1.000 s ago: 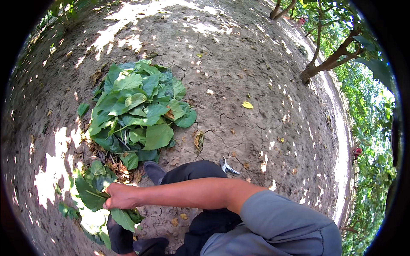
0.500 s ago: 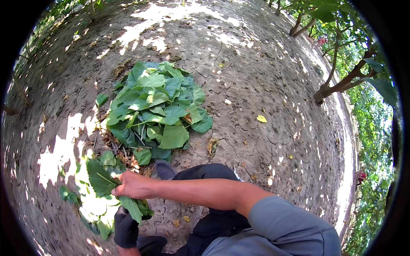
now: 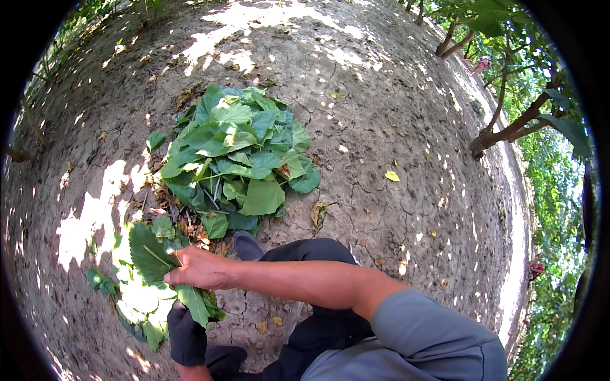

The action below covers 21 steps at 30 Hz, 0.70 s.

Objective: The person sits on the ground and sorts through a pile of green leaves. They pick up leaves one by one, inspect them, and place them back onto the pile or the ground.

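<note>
My right hand [image 3: 202, 268], bare, reaches across from the right and pinches a bunch of broad green leaves [image 3: 152, 257] by their stems. Just below it, my left hand [image 3: 187, 330] in a black glove is closed around the lower leaves of the same bunch; its fingertips are hidden under them. More leaves [image 3: 143, 305], bright in the sun, lie beside and behind the hands on the left. Beyond my hands, a large heap of green leaves [image 3: 235, 149] rests on the soil.
Cracked dry soil [image 3: 375, 216] is dappled with sunlight. Dry brown leaves [image 3: 318, 214] and a yellow leaf [image 3: 392, 176] lie on it. My shoe [image 3: 248, 246] is near the heap. A tree trunk [image 3: 511, 134] slants at the right; a thin branch [image 3: 22, 154] shows at the far left.
The view has shifted slightly, so the heap appears a little farther right. Both hands keep nearly the same place and hold on the bunch.
</note>
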Each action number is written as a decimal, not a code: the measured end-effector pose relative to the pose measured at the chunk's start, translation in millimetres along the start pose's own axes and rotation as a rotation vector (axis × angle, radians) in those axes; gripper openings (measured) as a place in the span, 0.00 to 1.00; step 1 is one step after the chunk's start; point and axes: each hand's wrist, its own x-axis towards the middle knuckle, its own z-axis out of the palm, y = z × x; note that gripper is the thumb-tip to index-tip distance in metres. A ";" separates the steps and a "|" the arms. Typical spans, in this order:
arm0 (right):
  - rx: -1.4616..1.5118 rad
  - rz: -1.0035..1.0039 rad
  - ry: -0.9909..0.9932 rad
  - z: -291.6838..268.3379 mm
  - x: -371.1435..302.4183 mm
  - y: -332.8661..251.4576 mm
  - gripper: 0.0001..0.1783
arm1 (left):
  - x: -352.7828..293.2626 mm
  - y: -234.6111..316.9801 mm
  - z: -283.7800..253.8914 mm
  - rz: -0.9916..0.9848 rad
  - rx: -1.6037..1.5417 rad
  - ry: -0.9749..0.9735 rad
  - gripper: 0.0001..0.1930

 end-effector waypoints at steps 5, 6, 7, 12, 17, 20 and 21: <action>0.050 -0.032 0.006 -0.4 0.2 5.0 0.19 | 0.6 1.2 2.2 -0.069 -0.077 0.026 0.16; 0.064 -0.021 -0.004 0.2 0.0 2.1 0.19 | -0.1 5.2 4.8 -0.075 -0.094 0.033 0.16; 0.077 -0.010 -0.013 0.1 -0.9 -1.6 0.20 | -0.5 4.7 3.7 -0.104 -0.159 0.048 0.17; 0.062 -0.022 0.040 0.3 -3.6 -5.3 0.20 | -2.9 -1.2 -5.0 -0.147 -0.307 0.058 0.16; 0.104 0.014 0.047 -0.5 -5.0 -14.4 0.16 | -3.1 5.1 -9.2 -0.147 -0.246 -0.021 0.16; 0.118 0.018 0.065 -1.6 -2.0 -11.5 0.16 | -5.3 11.7 -4.2 -0.159 -0.240 -0.023 0.18; 0.122 0.014 0.071 -1.4 -1.0 -10.4 0.17 | -5.3 12.3 -3.7 -0.140 -0.215 -0.030 0.18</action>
